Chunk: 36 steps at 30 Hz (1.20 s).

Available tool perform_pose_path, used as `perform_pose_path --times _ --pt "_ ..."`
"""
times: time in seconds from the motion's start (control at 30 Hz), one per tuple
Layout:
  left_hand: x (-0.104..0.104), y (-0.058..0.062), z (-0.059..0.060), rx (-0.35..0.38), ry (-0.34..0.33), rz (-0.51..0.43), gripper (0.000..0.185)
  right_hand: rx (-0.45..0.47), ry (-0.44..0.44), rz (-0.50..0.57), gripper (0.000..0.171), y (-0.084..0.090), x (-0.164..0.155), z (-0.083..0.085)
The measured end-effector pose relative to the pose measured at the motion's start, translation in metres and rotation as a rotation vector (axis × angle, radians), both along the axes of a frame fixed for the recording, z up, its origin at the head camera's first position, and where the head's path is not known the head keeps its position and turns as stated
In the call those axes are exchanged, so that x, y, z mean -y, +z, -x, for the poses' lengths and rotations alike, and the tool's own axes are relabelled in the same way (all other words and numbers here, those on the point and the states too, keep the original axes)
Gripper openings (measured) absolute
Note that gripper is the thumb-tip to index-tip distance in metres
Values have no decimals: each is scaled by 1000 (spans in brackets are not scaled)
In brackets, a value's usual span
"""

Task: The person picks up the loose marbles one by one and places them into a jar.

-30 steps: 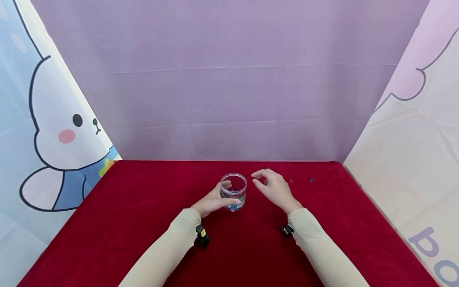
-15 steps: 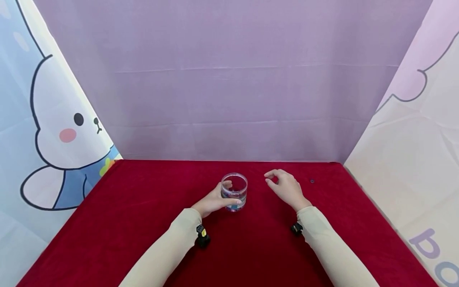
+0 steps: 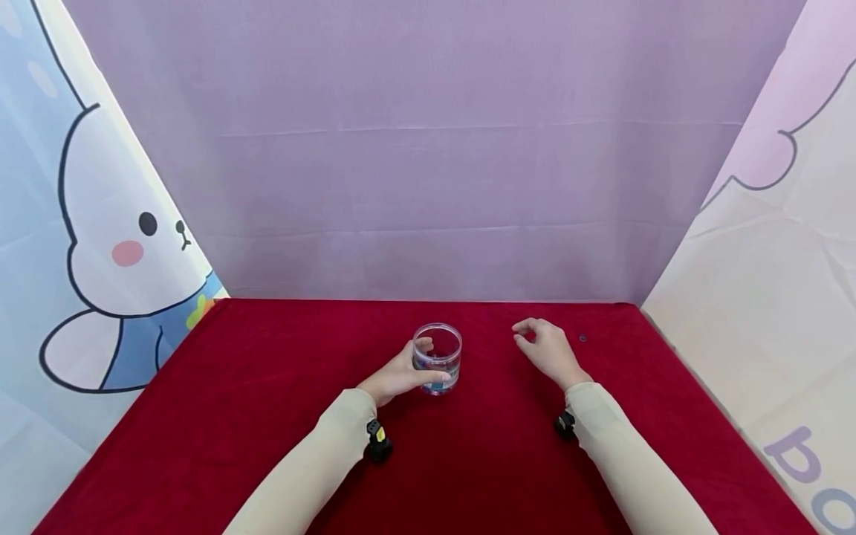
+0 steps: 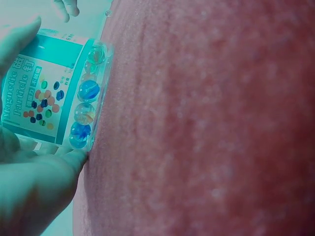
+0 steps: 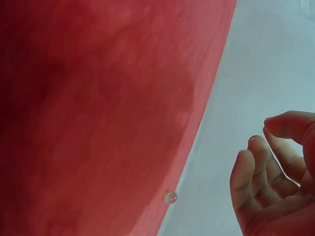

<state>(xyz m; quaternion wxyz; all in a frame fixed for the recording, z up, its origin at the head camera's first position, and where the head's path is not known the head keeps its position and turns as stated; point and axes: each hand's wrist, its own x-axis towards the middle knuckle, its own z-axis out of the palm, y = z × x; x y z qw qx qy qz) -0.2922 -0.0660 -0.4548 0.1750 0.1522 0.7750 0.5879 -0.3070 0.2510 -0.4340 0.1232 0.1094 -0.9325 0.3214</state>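
Note:
My left hand (image 3: 401,371) grips a clear plastic jar (image 3: 437,342), which stands upright on the red cloth. Its thumb crosses the front and fingers wrap the far side. In the left wrist view, the jar's label (image 4: 44,88) shows coloured pieces, and several glass marbles (image 4: 88,91) lie at the bottom. To the right of the jar hovers my right hand (image 3: 548,353), fingers loosely bent, thumb and index close together, nothing visible between them. Beyond it, a small dark marble (image 3: 582,338) sits on the cloth. The right wrist view shows a clear marble (image 5: 170,197) below the fingers.
Red cloth (image 3: 267,431) covers the table. A plain purple curtain (image 3: 428,148) hangs behind its far edge. Printed panels stand at both sides, the left one with a cartoon figure (image 3: 134,223). Each wrist wears a small black camera (image 3: 378,442).
My right hand has moved right, away from the jar, and now covers the spot where the nearer of two marbles showed. My left hand and the jar have stayed in place.

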Motion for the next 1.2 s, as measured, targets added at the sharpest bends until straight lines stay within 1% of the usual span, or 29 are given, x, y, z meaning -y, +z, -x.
perform_pose_path --times 0.17,0.4,0.57,0.73,0.87,1.03,1.2 --pt "1 -3 2 -3 -12 -3 94 18 -17 -26 24 -3 -9 3" --pt "1 -3 2 11 4 -2 96 74 -36 -43 26 -8 -18 8" --pt "0 -3 2 11 5 -6 96 107 -39 -64 28 -6 -25 11" --pt "0 -2 2 4 9 3 95 121 -45 -107 30 -5 -32 16" --pt "0 -2 2 1 10 2 96 139 -33 -144 31 -4 -37 21" --pt "0 -3 3 0 8 3 97 185 -22 -174 32 -3 -41 25" --pt "0 -4 3 1 9 8 96 230 -30 -194 34 -3 -42 29"
